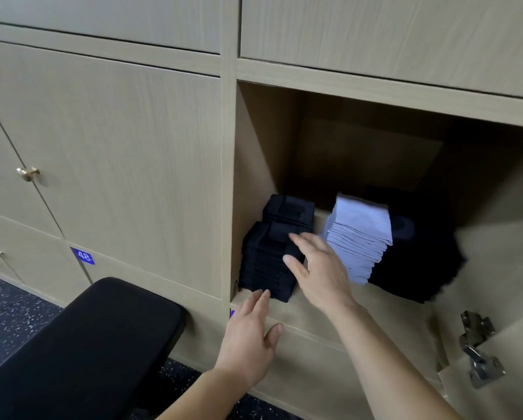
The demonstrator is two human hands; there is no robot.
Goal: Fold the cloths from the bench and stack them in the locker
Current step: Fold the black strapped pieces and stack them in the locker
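Right hand [317,268], fingers straight, rests on navy cloth stack [263,265] at front-left corner of locker [251,177]. Left hand [248,338] flat, gripping nothing, fingertips at stack base. Pale blue cloth stack [360,237] just beside.

Pale wood-grain locker [254,165], matt all over (laminate, by the look of it). Dark cloths [266,262] and pale lilac cloths [360,237], both soft matt fabric. Black tabletop [96,344], smooth and padded, faint sheen. Shiny bare-metal hinge [478,353], glossy brass-coloured knob [28,173]. Speckled, grainy-looking floor [8,310].
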